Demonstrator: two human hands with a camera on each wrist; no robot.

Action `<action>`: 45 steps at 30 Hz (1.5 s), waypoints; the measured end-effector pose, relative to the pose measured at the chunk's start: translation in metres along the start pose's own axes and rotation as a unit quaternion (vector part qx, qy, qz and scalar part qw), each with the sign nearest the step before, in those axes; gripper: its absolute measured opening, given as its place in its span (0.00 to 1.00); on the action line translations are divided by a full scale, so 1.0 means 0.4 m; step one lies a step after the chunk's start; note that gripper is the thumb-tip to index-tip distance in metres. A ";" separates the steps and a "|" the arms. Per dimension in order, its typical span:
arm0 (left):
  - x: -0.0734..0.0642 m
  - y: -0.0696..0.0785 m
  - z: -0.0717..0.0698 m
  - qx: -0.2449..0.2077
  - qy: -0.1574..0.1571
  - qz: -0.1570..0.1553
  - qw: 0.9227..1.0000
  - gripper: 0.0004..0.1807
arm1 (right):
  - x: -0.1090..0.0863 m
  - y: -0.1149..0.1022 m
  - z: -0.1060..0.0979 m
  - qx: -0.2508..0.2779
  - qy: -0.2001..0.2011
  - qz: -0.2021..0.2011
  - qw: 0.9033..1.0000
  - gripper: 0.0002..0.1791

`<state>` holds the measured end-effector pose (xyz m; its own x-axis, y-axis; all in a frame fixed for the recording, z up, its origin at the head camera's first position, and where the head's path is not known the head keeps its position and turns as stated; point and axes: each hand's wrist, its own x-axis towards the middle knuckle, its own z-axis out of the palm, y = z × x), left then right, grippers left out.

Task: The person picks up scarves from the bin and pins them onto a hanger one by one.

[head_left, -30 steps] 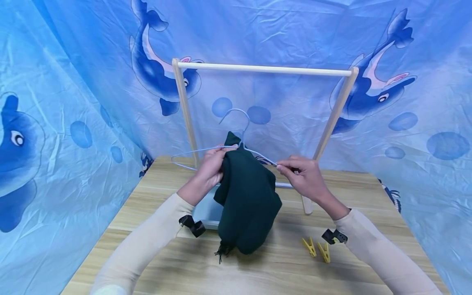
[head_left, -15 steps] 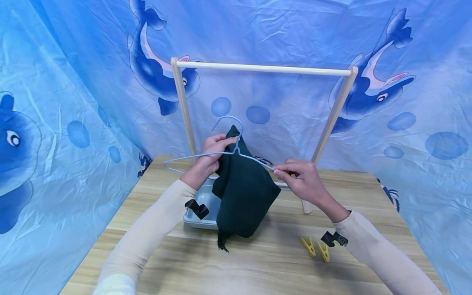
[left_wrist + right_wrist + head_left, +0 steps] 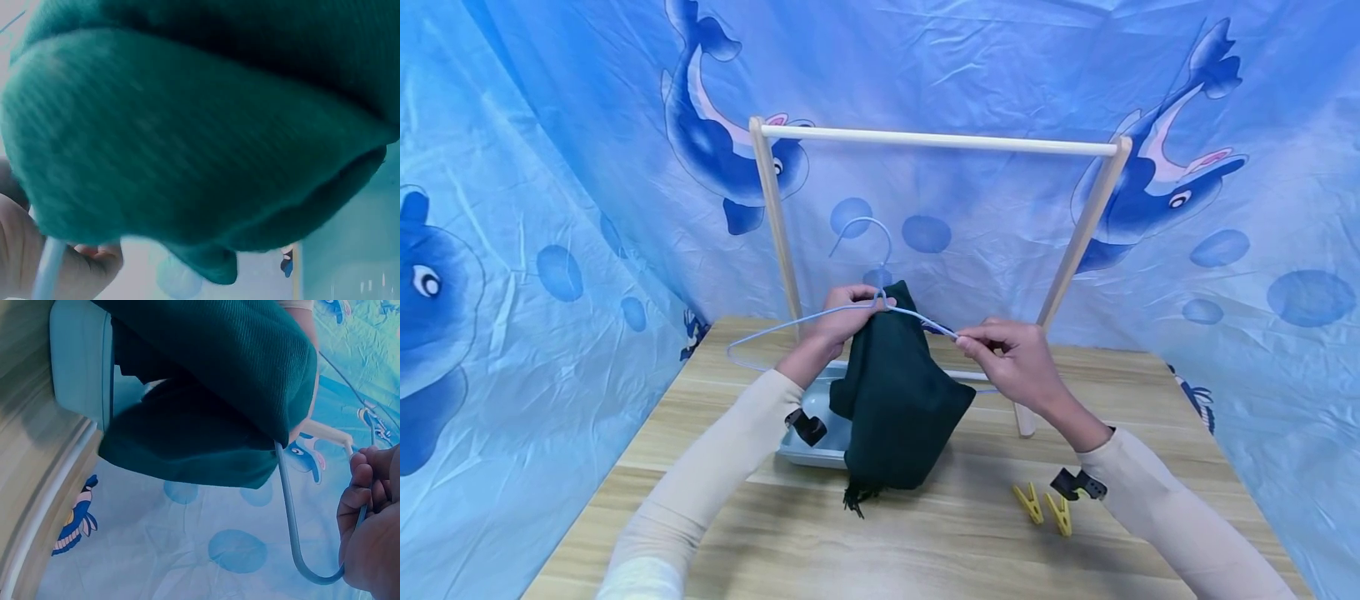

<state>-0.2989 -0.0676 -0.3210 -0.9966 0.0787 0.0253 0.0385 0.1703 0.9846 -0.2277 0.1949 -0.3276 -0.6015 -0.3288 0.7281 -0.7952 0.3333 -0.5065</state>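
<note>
A dark green fringed scarf (image 3: 898, 408) hangs folded in front of me in the head view. My left hand (image 3: 842, 310) grips its upper part, thumb lying across the cloth at the neck of a light blue wire hanger (image 3: 882, 273). Hook up, the hanger has its lower bar passing into the scarf (image 3: 237, 369), as the right wrist view shows. My right hand (image 3: 1011, 358) pinches the hanger's right shoulder between thumb and curled fingers. In the left wrist view the scarf (image 3: 156, 137) fills most of the picture and covers the hanger's middle.
Behind the hands stands a wooden rack with a white top rail (image 3: 936, 140). A pale blue tray (image 3: 812, 457) sits on the wooden table, partly covered by the scarf. Two yellow clothespins (image 3: 1043, 507) lie near my right wrist. A blue dolphin-print curtain (image 3: 1015, 75) surrounds the table.
The hanger dipped, then rose, ending slightly farther left. My left hand shifted at the hanger's neck, and the scarf's top corner moved right. My right hand stayed nearly in place.
</note>
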 end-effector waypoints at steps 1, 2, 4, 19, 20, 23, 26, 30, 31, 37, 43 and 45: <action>-0.002 0.000 0.003 0.007 -0.004 -0.003 1.000 0.16 | 0.001 -0.002 -0.001 -0.003 0.001 0.002 1.000 0.09; -0.003 0.000 0.006 0.012 -0.006 -0.005 1.000 0.15 | 0.001 -0.004 -0.002 -0.005 0.003 0.004 1.000 0.08; -0.006 -0.001 0.008 0.023 -0.012 -0.010 1.000 0.15 | 0.002 -0.007 -0.004 -0.012 0.005 0.004 1.000 0.08; -0.070 0.003 -0.031 0.159 -0.122 0.010 0.980 0.28 | 0.018 -0.028 -0.043 -0.044 0.025 -0.016 0.999 0.08; -0.077 0.002 -0.034 0.163 -0.129 0.016 0.978 0.28 | 0.018 -0.028 -0.044 -0.045 0.026 -0.016 0.999 0.08; -0.092 0.000 -0.041 0.142 -0.157 0.024 0.977 0.28 | 0.018 -0.028 -0.045 -0.046 0.029 -0.017 0.998 0.08; -0.107 -0.002 -0.049 0.120 -0.186 0.028 0.975 0.31 | 0.017 -0.027 -0.045 -0.046 0.031 -0.016 0.998 0.08; -0.130 -0.005 -0.057 0.147 -0.204 0.046 0.967 0.39 | 0.015 -0.024 -0.044 -0.047 0.033 -0.011 0.998 0.08; -0.135 -0.006 -0.058 0.161 -0.204 0.050 0.964 0.40 | 0.014 -0.023 -0.044 -0.049 0.033 -0.010 0.998 0.08; -0.159 -0.013 -0.061 0.163 -0.190 0.044 0.967 0.41 | 0.010 -0.020 -0.042 -0.057 0.033 -0.005 0.998 0.07; -0.182 -0.021 -0.055 0.210 -0.131 0.078 0.966 0.29 | 0.007 -0.021 -0.038 -0.058 0.037 0.002 0.998 0.07; -0.194 -0.022 -0.051 0.236 -0.116 0.099 0.960 0.26 | 0.005 -0.019 -0.036 -0.059 0.037 0.005 0.998 0.06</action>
<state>-0.2233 -0.0952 -0.3281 -0.9252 0.3631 0.1104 0.3090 0.5517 0.7747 -0.2217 0.2043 -0.3156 -0.5989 -0.2597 0.7575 -0.7718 0.4395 -0.4595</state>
